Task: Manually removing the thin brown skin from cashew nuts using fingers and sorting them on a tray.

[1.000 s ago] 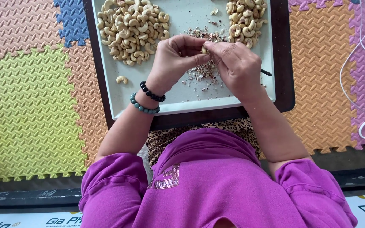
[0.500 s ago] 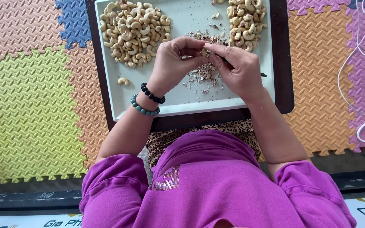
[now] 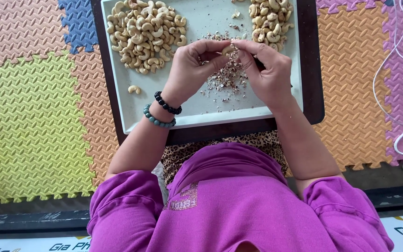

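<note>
Below you lay a floor of interlocking foam mats (image 3: 29,126) in yellow, orange, pink and blue, and on it a dark board (image 3: 311,60) carrying a pale rectangular tray (image 3: 197,109). On the tray's far left sat a big heap of pale cashews (image 3: 146,32), on its far right a smaller heap of cashews (image 3: 269,21) with darker patches, and between them, running toward you, a scatter of brown skin flakes (image 3: 227,77). One loose cashew (image 3: 134,88) lay apart on the near left of the tray.

Your left hand (image 3: 193,70), with two bead bracelets (image 3: 163,111) at the wrist, and your right hand (image 3: 267,70) met over the flakes. You held a single cashew (image 3: 228,48) right where the fingertips touched: the left grip pinched it between thumb and forefinger from the left, and the right grip pressed onto it from the right, fingers curled. A thin dark tool seemed to lie under your right palm, though it was mostly hidden. The nut's long axis ran roughly left to right, bridging both grips, so neither hand was nearer. The pale heap lay left and slightly far of it, the smaller heap just beyond your right fingers.
</note>
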